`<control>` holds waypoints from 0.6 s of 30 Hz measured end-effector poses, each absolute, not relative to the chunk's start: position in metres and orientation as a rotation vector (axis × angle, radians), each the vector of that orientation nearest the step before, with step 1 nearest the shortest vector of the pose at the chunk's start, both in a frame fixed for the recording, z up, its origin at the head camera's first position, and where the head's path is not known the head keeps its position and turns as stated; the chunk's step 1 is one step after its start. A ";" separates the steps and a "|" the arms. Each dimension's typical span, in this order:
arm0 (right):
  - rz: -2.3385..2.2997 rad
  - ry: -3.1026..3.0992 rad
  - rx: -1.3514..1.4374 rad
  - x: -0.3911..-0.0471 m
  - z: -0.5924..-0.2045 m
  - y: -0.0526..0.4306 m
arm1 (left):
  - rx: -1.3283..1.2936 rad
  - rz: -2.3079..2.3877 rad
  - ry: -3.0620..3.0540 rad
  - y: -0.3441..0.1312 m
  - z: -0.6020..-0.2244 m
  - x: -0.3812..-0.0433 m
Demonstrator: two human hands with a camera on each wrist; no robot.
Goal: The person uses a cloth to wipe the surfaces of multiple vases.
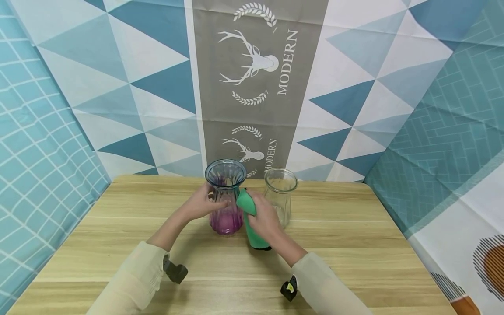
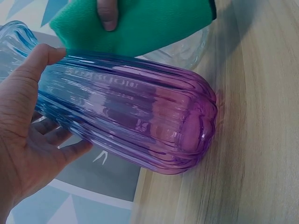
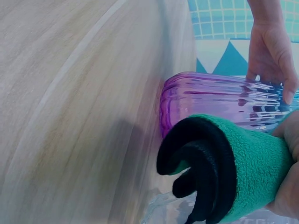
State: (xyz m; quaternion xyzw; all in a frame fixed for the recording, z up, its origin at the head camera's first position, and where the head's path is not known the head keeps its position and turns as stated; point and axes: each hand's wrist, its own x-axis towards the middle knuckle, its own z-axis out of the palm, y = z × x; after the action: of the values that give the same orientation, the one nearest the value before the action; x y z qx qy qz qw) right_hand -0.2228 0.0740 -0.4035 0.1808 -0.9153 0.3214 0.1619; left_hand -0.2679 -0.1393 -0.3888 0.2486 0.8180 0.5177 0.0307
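Head view: blue-to-purple ribbed glass vase upright on the bench, its side partly covered by the left hand; clear glass vase just right of it, partly hidden behind the right hand. Grey panel at back reads "MODERN" twice, beside stag heads; lower motif partly obscured by the blue-to-purple vase. Left fingers curled round that vase below its flared rim; right fingers gripping a folded green cloth with black edging. Left wrist view: vase rim cut off at left edge; pale marks on or through the glass, not legible. Left thumb on one side, fingers on the other; only one right digit shows, against the cloth. Right wrist view: right hand cropped at right edge, clear vase mostly hidden by the rolled cloth. Cannot tell whether cloth touches the coloured vase.
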 end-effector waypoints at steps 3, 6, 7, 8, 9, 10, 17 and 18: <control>0.887 -2.686 0.513 -0.223 -0.406 0.075 | 0.771 1.582 2.528 -0.140 -0.389 -0.268; 0.856 -2.752 0.525 -0.222 -0.410 0.077 | 0.771 1.577 2.531 -0.140 -0.388 -0.268; 0.846 -2.771 0.533 -0.222 -0.411 0.077 | 0.771 1.575 2.534 -0.140 -0.388 -0.267; 0.843 -2.790 0.539 -0.222 -0.413 0.078 | 0.766 1.577 2.536 -0.140 -0.387 -0.267; 0.846 -2.807 0.547 -0.221 -0.414 0.078 | 0.765 1.574 2.541 -0.140 -0.387 -0.266; 0.854 -2.825 0.554 -0.221 -0.416 0.079 | 0.762 1.572 2.544 -0.140 -0.387 -0.266; 0.876 -2.909 0.560 -0.219 -0.425 0.083 | 0.729 1.553 2.575 -0.137 -0.380 -0.258; 0.877 -2.912 0.559 -0.219 -0.426 0.084 | 0.721 1.558 2.575 -0.136 -0.381 -0.258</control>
State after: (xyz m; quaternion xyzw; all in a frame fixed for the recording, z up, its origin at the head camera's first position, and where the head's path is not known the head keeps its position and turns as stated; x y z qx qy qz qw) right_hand -0.2187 0.0840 -0.4263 0.1807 -0.9415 0.2834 0.0249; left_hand -0.2580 -0.1365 -0.3814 0.2330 0.8318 0.5033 0.0232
